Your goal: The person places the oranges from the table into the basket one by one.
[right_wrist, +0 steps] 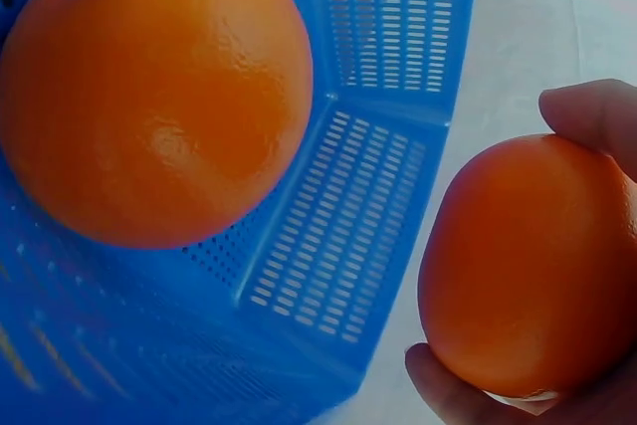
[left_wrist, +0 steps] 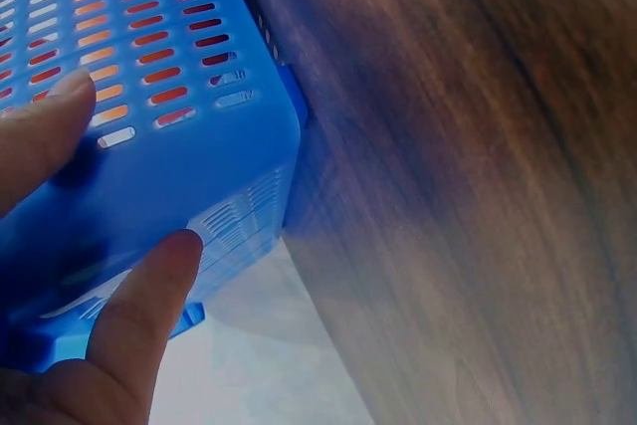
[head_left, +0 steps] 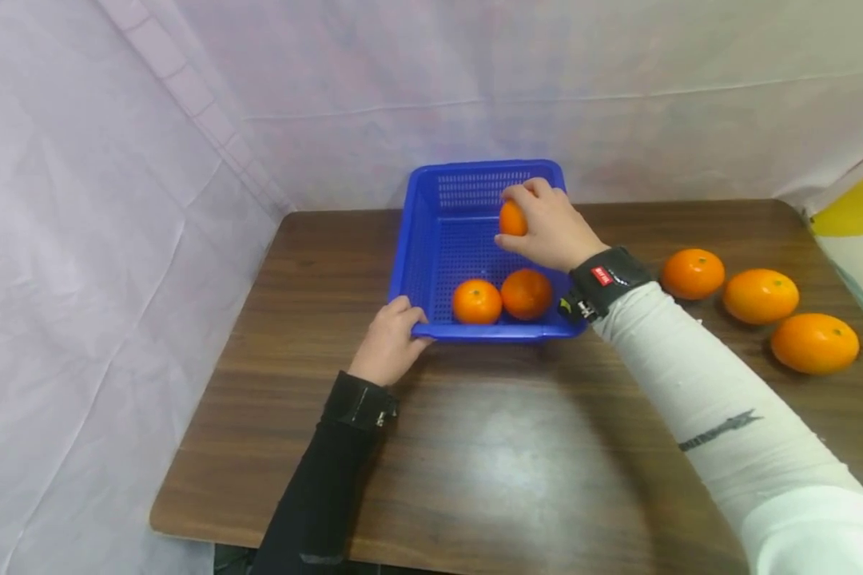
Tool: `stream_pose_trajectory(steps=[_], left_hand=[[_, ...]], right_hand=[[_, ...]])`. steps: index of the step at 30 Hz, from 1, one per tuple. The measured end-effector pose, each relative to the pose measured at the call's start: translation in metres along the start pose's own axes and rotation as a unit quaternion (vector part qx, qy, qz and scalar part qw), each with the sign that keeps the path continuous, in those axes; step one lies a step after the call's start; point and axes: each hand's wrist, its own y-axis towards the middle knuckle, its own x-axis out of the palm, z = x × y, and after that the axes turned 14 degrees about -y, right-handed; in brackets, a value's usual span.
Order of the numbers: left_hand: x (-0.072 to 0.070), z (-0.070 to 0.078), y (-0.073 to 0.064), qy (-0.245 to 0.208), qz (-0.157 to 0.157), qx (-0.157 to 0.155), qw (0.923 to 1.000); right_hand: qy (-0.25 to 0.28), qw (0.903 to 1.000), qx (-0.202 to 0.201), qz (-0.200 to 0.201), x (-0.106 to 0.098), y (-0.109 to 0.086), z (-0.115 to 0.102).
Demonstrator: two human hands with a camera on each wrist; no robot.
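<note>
A blue plastic basket (head_left: 400, 249) with slotted walls stands on the wooden table. My left hand (head_left: 390, 342) grips its near left corner; in the left wrist view, thumb and a finger (left_wrist: 149, 316) lie against the outer walls. Over the right half of the basket, my right hand (head_left: 555, 230) holds an orange (head_left: 512, 219) between thumb and fingers. The right wrist view shows that orange (right_wrist: 528, 266) pinched from two sides. Two more oranges sit inside by the near wall: one lighter orange (head_left: 476, 302) and one darker orange (head_left: 526, 294) beside it.
To the right of the basket, a row of oranges lies on the table: a far one (head_left: 693, 274), a middle one (head_left: 761, 296) and a near one (head_left: 815, 343). White cloth (head_left: 345, 104) hangs behind and to the left. Something yellow (head_left: 856, 204) shows at the right edge.
</note>
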Motion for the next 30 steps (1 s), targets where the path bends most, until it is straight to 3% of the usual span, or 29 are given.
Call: stream_pose_trajectory(steps=[18, 30], left_hand=[[-0.002, -0.001, -0.003, -0.008, -0.008, -0.020, 0.9997], [-0.001, -0.003, -0.007, -0.007, 0.019, -0.018, 0.9996]], right_hand=[[0.004, 0.9991, 0.034, -0.025, 0.030, 0.012, -0.005], [0.009, 0.9981, 0.028, -0.054, 0.050, 0.020, -0.002]])
